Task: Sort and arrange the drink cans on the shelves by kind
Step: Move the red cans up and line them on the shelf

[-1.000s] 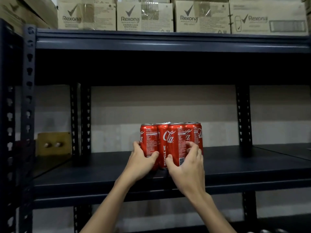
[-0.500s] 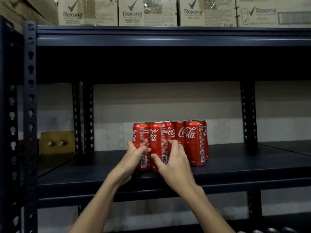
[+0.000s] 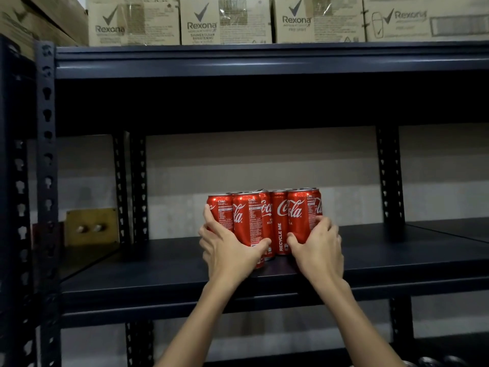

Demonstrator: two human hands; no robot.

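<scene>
Your left hand [image 3: 230,250] is wrapped around the left end of the cluster of red cola cans [image 3: 264,221] — its fingers [image 3: 209,221] curl up the outer side of the leftmost can while the thumb [image 3: 260,246] presses across the front of the second can from the left. Your right hand [image 3: 317,250] grips the rightmost front can at about 3 o'clock of the cluster: the thumb hooks the lower front of that can, and the other fingers curve round its right side. Both hands are closed onto cans, with the fingers spread only as far as a can's width.

The cans stand upright, touching one another in a tight bunch, on the dark metal shelf [image 3: 158,271], a little left of its middle and set back from the front edge. How many cans sit in the back row cannot be told — only their tops show behind the front ones.

At 12 o'clock, on the upper shelf [image 3: 264,59], a row of cardboard boxes [image 3: 225,19] stands side by side. At 9 o'clock of the cans, well apart from them, a brown block with two metal knobs [image 3: 91,227] stands at the far left.
</scene>
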